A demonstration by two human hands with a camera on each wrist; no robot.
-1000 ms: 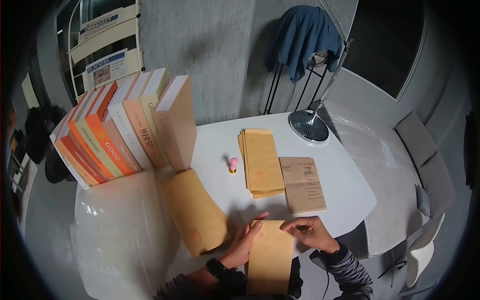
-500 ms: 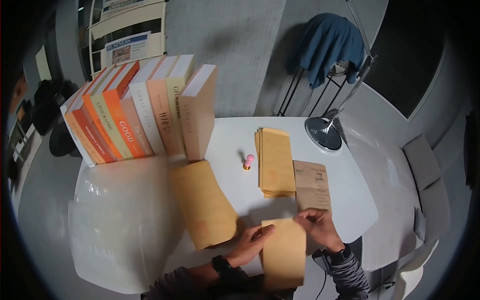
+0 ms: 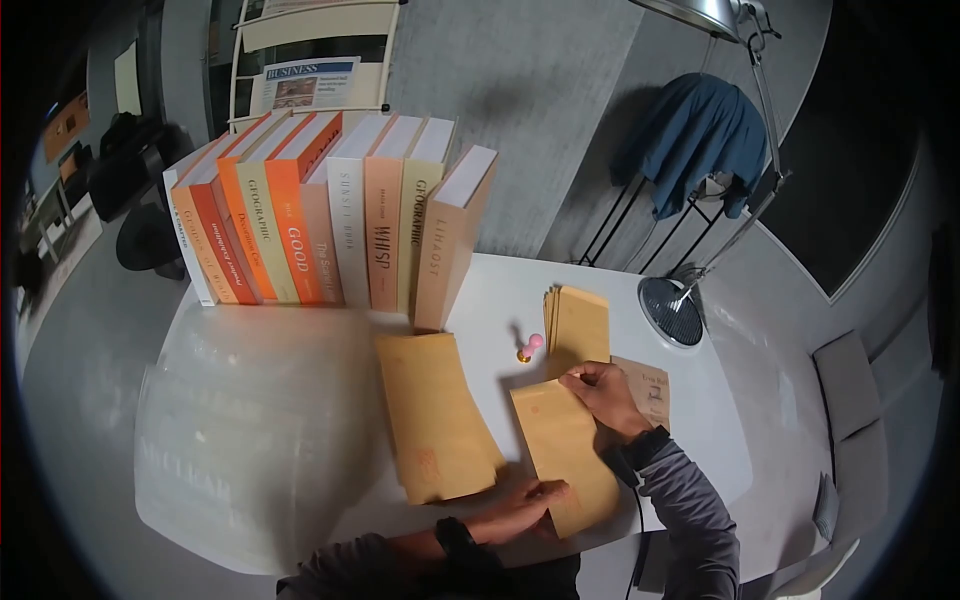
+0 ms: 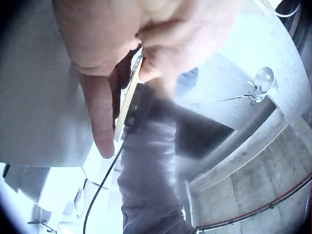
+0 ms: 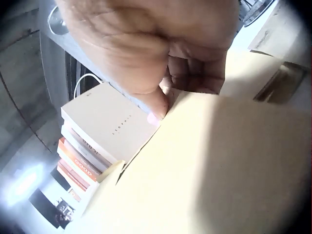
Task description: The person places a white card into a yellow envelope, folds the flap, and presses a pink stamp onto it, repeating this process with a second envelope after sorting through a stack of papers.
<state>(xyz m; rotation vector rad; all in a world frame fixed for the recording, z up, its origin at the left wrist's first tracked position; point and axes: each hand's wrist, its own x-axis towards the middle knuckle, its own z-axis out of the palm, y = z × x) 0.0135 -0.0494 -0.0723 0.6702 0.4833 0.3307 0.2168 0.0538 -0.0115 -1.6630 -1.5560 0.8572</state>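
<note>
A kraft envelope point(image 3: 565, 450) is held tilted above the near part of the table. My right hand point(image 3: 607, 398) pinches its top right corner; in the right wrist view the thumb and curled fingers of the right hand point(image 5: 161, 53) grip the edge of the envelope point(image 5: 243, 161). My left hand point(image 3: 520, 508) holds the lower left edge, thumb on the front; in the left wrist view the left hand point(image 4: 141, 44) has the thin edge of the envelope point(image 4: 127, 100) between thumb and fingers. Left of it lies a larger envelope point(image 3: 437, 420). Behind is an envelope stack point(image 3: 580, 325), partly covered.
A row of books point(image 3: 345, 225) stands at the back left beside clear plastic wrap point(image 3: 250, 430). A pink-handled stamp point(image 3: 530, 348) stands mid-table. The printed brown paper point(image 3: 650, 388) lies partly behind the right hand. A lamp base point(image 3: 670, 312) is at the back right.
The held envelope has risen and moved forward over the table, now tilted. My left hand has slid from its upper edge to its lower part. The head view has shifted.
</note>
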